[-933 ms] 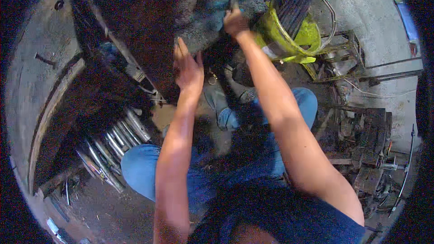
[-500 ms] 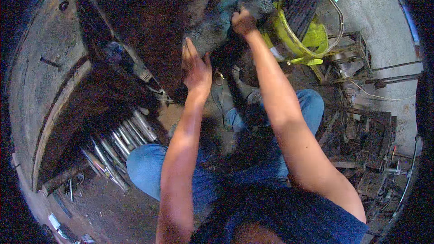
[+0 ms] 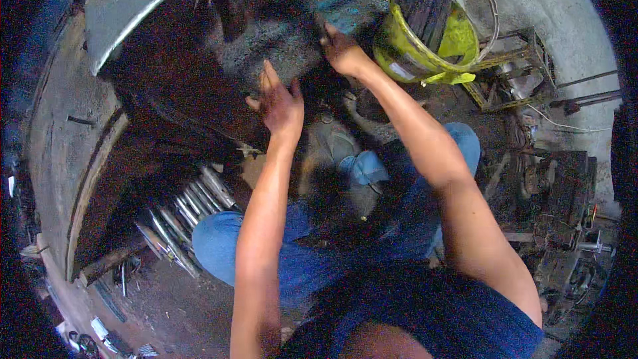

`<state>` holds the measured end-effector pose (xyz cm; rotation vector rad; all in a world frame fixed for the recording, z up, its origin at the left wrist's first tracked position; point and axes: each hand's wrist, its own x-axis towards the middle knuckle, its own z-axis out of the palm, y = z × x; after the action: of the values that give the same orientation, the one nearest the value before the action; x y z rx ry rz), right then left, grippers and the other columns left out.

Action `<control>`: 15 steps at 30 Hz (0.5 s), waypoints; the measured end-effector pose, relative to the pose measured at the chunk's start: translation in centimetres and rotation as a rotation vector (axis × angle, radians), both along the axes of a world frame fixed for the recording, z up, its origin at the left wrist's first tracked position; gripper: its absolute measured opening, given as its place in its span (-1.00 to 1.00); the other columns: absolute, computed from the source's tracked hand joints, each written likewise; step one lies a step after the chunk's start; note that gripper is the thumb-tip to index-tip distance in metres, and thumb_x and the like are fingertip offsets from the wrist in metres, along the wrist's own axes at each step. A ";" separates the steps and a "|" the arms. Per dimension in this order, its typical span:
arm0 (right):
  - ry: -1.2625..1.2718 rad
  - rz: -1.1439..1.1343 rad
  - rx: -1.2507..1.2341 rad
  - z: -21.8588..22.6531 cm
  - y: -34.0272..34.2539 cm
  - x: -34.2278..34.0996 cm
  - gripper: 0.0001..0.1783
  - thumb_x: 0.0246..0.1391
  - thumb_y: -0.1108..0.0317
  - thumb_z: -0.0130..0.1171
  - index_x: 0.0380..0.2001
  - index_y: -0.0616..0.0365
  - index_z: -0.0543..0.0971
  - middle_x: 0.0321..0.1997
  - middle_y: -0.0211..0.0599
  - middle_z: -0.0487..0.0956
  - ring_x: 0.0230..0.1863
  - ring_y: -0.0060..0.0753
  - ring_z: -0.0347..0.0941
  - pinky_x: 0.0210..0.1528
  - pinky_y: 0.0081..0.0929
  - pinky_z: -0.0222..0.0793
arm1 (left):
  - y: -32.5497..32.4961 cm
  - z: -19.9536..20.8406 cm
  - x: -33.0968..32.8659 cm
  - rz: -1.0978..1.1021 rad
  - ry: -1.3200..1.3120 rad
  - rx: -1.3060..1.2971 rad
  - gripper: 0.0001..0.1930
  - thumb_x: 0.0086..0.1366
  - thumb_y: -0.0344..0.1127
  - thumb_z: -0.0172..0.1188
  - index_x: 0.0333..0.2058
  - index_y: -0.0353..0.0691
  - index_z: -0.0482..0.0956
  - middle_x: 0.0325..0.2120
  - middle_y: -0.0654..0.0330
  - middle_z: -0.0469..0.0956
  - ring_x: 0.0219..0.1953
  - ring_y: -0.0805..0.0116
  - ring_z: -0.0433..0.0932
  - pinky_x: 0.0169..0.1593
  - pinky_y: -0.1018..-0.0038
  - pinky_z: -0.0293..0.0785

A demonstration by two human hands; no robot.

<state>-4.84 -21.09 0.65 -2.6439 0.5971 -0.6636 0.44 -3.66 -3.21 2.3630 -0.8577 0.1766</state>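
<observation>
My left hand (image 3: 282, 106) is at the near edge of a dark, rough grey slab-like surface (image 3: 272, 46), its fingers spread and thumb out, with nothing in it. Farther right, my right hand (image 3: 344, 55) reaches to the same surface, close to a patch with a bluish tint. The right fingertips are bent and partly lost in shadow, so I cannot make out whether they hold anything. Both arms are stretched forward over my knees. The far part of the surface fades into darkness.
A yellow-green bucket (image 3: 405, 43) holding dark rods (image 3: 428, 6) stands just right of my right hand. Several shiny metal tubes (image 3: 193, 203) lie by my left knee. A rusty metal frame (image 3: 518, 70) and dark machinery (image 3: 551, 193) are on the right. A curved grey sheet (image 3: 133, 10) rises upper left.
Both hands have shifted a little left in the view, and the left fingers have spread apart. The view itself has also shifted, showing more of the grey sheet at upper left.
</observation>
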 end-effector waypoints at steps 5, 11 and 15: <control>0.229 -0.130 0.443 2.8 0.9 -3.6 -0.49 0.08 0.22 -0.19 0.07 0.24 0.18 0.06 0.12 0.27 0.11 0.04 0.16 0.10 -0.37 0.08 | -0.2 1.5 -0.5 0.002 0.016 0.015 -0.34 0.12 -0.14 0.03 0.14 -0.18 -0.04 0.04 0.02 0.21 0.11 0.16 0.18 0.04 -0.18 -0.09; 0.015 -0.122 0.540 4.1 1.5 -6.7 -0.49 0.05 0.15 -0.17 -0.03 0.34 0.27 -0.05 0.18 0.35 0.03 0.11 0.23 0.08 -0.25 0.11 | -2.5 5.1 -1.4 -0.089 -0.176 -0.054 -0.52 0.13 -0.16 0.01 0.04 -0.11 0.22 -0.03 0.11 0.31 0.06 0.17 0.24 0.05 -0.07 -0.01; -0.024 -0.181 0.521 4.5 1.2 -7.2 -0.47 0.06 0.14 -0.18 0.03 0.28 0.23 -0.01 0.18 0.31 0.07 0.08 0.19 0.12 -0.27 0.07 | -8.9 7.4 2.3 -0.150 0.054 -0.067 -0.63 0.07 -0.20 0.03 -0.12 -0.13 0.42 -0.15 0.08 0.43 -0.08 0.10 0.39 0.00 0.19 0.21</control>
<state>-12.01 -19.91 5.15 -2.1131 0.8756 -0.5024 2.77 -12.52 4.19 2.2214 -0.9829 0.0793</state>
